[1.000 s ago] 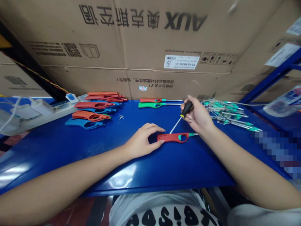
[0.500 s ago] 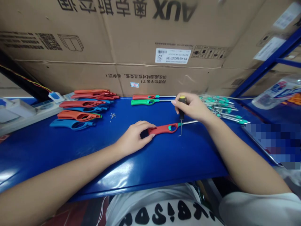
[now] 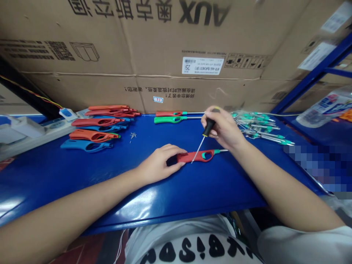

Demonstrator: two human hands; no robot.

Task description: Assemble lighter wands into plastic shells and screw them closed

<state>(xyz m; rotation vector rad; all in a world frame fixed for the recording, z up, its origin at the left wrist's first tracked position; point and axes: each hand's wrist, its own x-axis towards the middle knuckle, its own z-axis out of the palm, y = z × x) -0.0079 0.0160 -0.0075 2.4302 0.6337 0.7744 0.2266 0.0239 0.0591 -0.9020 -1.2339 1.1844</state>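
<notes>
A red long-nosed gas lighter (image 3: 198, 156) lies on the blue tabletop (image 3: 170, 194), its metal tube pointing right, with a green trigger and collar. My left hand (image 3: 156, 164) grips the lighter's butt end between thumb and fingers. In my right hand (image 3: 226, 129) is a screwdriver (image 3: 209, 127) with a black and yellow handle. Its shaft slants down to the left, the tip over the lighter's near edge; whether it touches the body I cannot tell. Left of my hands lies a little heap of screws (image 3: 133, 136).
Red, orange and blue lighter shells (image 3: 90, 135) are stacked at the left by a power strip (image 3: 52, 126). Two finished-looking lighters (image 3: 168, 119) lie along the cardboard box (image 3: 154, 66). Metal tubes with green parts (image 3: 264, 126) are piled right. A plastic bottle (image 3: 321, 110) lies far right.
My right hand has tilted the screwdriver, and its tip has moved left from beside the lighter's collar to the body. The lighter has shifted slightly right and nearer; my left hand keeps hold of it.
</notes>
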